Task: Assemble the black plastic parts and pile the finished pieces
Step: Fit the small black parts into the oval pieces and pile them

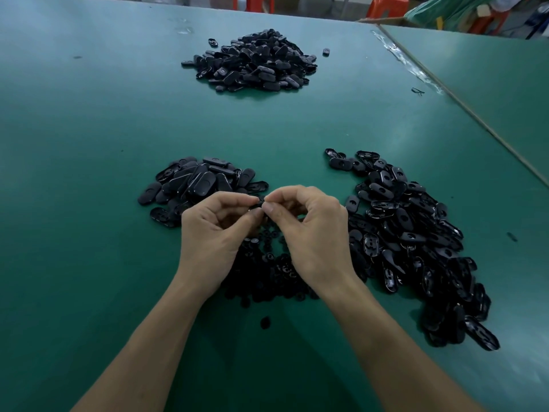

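Observation:
My left hand and my right hand meet above the green table, and both pinch one small black plastic part between fingertips and thumbs. Most of that part is hidden by my fingers. Under my hands lies a pile of small round black pieces. A heap of oval black shells sits just left of my hands. A long spread of open oval black shells runs along my right. A larger mound of black parts lies far back at the centre.
A seam separates this table from a second green table at the right. Torn tape lies along that seam. A single round piece lies near my forearms. Red stools stand beyond the far edge.

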The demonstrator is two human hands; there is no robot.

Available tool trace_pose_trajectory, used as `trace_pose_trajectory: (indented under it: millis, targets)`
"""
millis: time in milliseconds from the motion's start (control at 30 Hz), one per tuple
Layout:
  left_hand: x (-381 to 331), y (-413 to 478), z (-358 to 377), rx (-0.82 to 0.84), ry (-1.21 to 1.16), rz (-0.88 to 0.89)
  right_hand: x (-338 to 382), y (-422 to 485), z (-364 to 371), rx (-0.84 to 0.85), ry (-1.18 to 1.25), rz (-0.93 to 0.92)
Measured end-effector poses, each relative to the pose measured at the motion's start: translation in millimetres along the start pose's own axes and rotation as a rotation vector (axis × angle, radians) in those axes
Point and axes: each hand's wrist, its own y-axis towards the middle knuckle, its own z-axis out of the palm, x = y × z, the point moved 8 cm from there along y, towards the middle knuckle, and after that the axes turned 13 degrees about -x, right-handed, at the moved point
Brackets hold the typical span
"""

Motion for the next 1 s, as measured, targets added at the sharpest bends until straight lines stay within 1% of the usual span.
trace_pose_trajectory:
  millis: [200,367,567,767,1000]
  targets:
    - [1.9,1.2,-1.2,0.02,0.011,-0.002,-3.9,-2.7,1.5,0.006,0.01,0.048]
    - [1.3,1.1,0.2,0.033,0.026,0.002,-4.8,-1.3,0.5,0.011,-0.044,0.029]
    - [-1.5,0.3,0.0,0.038,0.022,0.0,-2.0,-1.8,3.6,0.063,-0.092,0.008]
    - [-1.9,-0.2,1.4,0.019,0.008,-0.013,-2.1,2.3,2.2,0.098,-0.082,0.043]
    - [-2.3,-0.3,0.7,0.017,0.025,-0.014,-1.1,4.0,3.2,0.1,-0.122,0.033]
